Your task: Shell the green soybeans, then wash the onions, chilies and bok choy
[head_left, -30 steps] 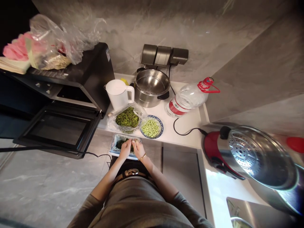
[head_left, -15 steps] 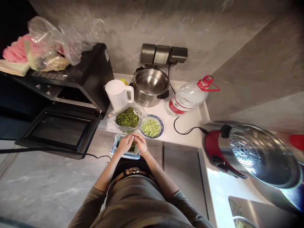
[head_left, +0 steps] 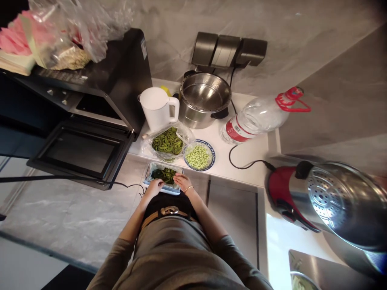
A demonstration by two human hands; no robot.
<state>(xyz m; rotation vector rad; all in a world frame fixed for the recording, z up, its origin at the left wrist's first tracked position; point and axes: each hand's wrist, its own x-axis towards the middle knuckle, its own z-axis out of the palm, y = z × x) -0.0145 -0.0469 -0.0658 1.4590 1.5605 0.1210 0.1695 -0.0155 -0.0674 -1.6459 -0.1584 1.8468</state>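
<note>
A small tray [head_left: 150,173] lined with plastic holds dark green pods at the counter's near edge. My left hand [head_left: 154,187] rests on the tray's near left rim, fingers curled over it. At the near right rim, my right hand [head_left: 182,182], a thin bracelet on its wrist, has its fingers together over a pod. Behind the tray stands a plastic-lined bowl of green pods [head_left: 168,141]. To its right a blue-rimmed dish [head_left: 199,156] holds shelled pale green beans.
A white kettle [head_left: 157,108] and a steel pot [head_left: 205,100] stand at the back. A big water bottle [head_left: 256,119] lies on its side. A black oven [head_left: 90,117] with its door open is at the left, a red cooker with a steamer lid [head_left: 326,201] at the right.
My hands were joined over the middle of the tray; now they are apart at its near rim. The view has tipped and moved closer to the counter.
</note>
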